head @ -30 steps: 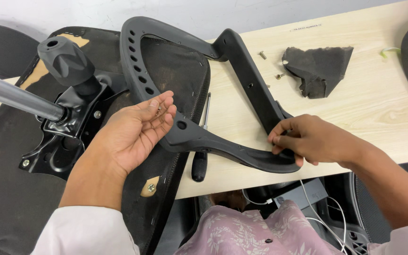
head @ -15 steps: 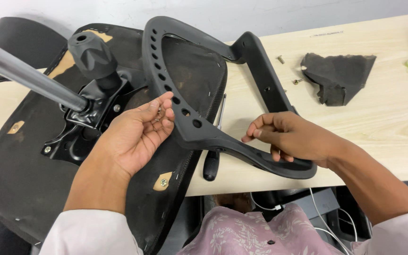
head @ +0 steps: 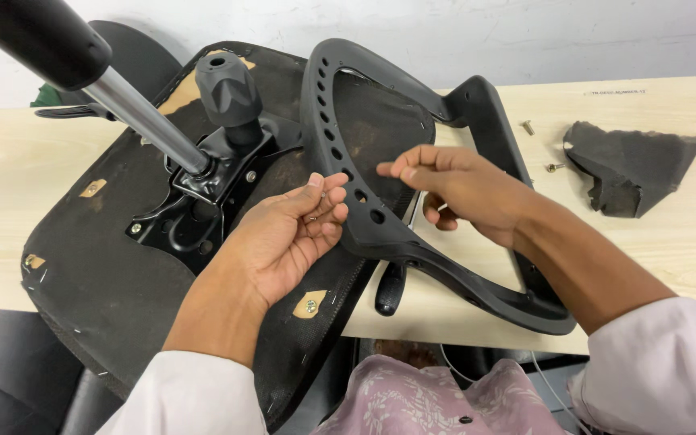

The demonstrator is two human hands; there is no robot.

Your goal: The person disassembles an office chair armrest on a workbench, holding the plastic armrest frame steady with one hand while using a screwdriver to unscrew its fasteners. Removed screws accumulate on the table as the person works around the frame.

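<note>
An upturned black chair seat (head: 98, 274) lies on the wooden table (head: 10, 177), its metal mechanism plate (head: 195, 209) and gas cylinder (head: 142, 117) pointing up. A black plastic armrest frame (head: 364, 217) with a row of holes leans across the seat's right side. My left hand (head: 283, 238) is palm up beside the frame, with small screws (head: 313, 213) cupped against its fingers. My right hand (head: 465, 189) hovers over the frame, fingers stretched toward the left hand, holding nothing that I can see.
A torn piece of dark fabric (head: 634, 165) lies at the right of the table, with two loose screws (head: 528, 126) near it. A black tool handle (head: 390, 288) pokes out under the armrest at the table's front edge. A black knob (head: 227, 89) stands on the mechanism.
My right hand let go of the armrest's lower loop and moved up and left toward my left hand. The left hand stayed palm up with the screws.
</note>
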